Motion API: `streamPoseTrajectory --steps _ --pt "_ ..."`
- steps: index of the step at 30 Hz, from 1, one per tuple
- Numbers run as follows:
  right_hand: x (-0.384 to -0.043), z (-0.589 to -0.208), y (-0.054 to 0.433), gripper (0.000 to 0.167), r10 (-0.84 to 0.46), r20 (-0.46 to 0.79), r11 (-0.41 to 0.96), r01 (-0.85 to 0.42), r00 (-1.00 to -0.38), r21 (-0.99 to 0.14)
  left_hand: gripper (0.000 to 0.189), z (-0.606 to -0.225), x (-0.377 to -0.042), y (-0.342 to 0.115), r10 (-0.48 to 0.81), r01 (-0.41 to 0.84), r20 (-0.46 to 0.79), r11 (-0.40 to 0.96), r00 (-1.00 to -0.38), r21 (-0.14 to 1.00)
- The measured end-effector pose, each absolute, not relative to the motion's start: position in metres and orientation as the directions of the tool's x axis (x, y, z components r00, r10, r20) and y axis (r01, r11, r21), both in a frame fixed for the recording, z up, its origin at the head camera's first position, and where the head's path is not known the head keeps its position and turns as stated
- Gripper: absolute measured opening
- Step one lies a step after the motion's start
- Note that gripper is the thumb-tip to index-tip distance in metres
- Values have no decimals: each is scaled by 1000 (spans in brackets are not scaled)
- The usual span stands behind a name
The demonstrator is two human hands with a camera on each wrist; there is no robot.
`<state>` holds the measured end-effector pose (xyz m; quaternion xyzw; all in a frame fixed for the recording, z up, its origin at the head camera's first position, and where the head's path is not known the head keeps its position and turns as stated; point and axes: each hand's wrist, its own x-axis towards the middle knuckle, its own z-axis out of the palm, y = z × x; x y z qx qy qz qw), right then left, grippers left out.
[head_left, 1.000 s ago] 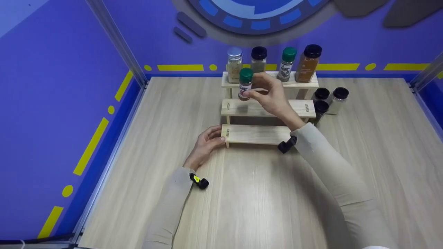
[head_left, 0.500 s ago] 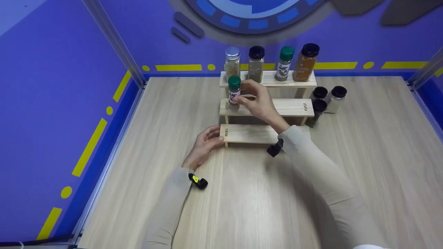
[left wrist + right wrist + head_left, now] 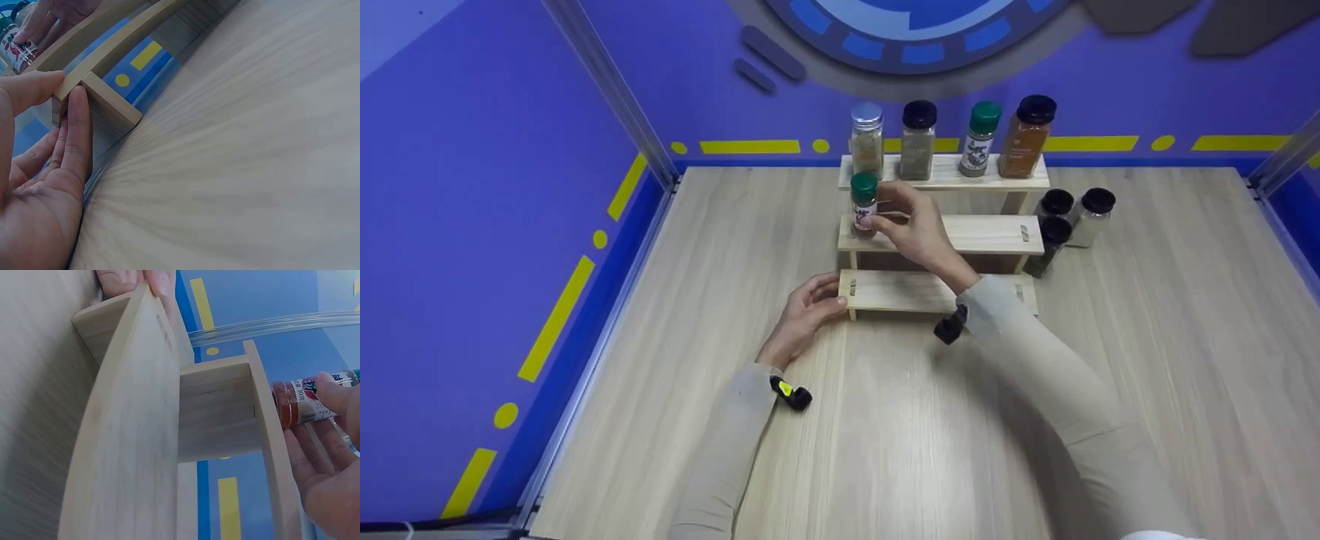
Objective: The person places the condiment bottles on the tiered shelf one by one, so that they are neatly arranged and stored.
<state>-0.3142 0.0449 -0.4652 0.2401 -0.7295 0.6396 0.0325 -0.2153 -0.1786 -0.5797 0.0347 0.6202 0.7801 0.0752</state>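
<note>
My right hand [image 3: 913,225] pinches the jar [image 3: 862,202] at the middle shelf's [image 3: 990,234] nine o'clock end; released overhanging, it could topple. My left hand [image 3: 804,316] grips the rack [image 3: 900,291].

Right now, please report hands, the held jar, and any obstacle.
Right hand holding green-capped spice jar upright, left end of middle shelf; contact unclear. Left hand gripping left end of bottom shelf. No obstruction seen around jar.
</note>
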Motion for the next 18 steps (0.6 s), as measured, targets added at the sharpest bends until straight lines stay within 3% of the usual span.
streamPoseTrajectory --steps 18 --pt "-313 -474 45 43 -294 386 120 -434 -875 -893 57 -580 -215 -178 158 -72 -40 -204 -987 976"
